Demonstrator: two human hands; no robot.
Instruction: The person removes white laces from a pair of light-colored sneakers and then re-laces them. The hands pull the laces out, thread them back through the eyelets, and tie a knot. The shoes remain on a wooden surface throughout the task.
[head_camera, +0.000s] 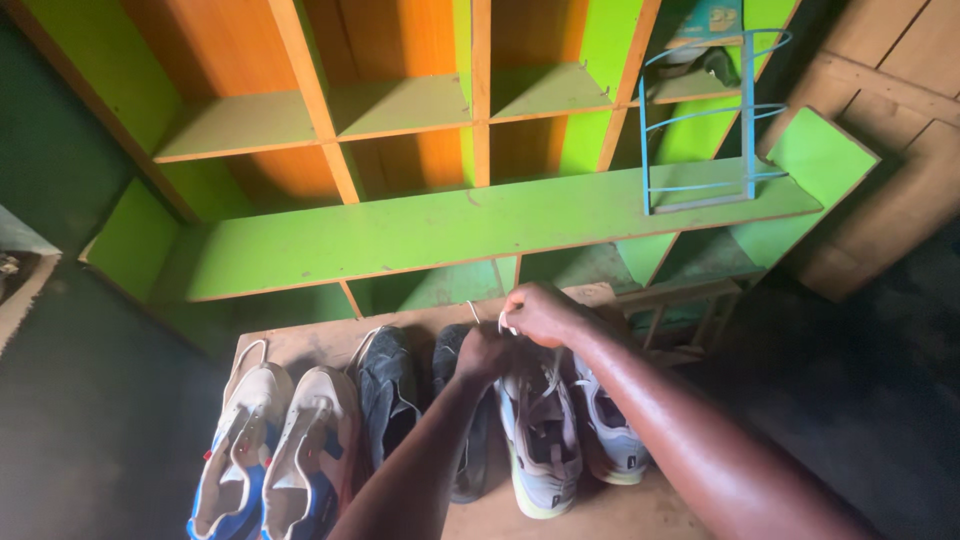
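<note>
Both hands meet over the toe end of a pale grey sneaker with a yellow-green sole (540, 440), which stands on a low wooden worktop (300, 345) in front of a green and orange shelf unit (450, 225). The right hand (540, 313) is curled nearly closed, its fingertips pinching a thin white lace (505, 325) that rises from the shoe. The left hand (487, 352) is also closed into a loose fist just beside it, and seems to grip the same lace or the shoe's tongue, though shadow hides the contact. The sneaker's mate (612, 440) lies touching it on the right. To the left stand a dark pair of shoes (390, 395), partly crossed by the left forearm, then a white and blue pair (275, 450). A light blue wire rack (705, 125) leans on the shelf.
</note>
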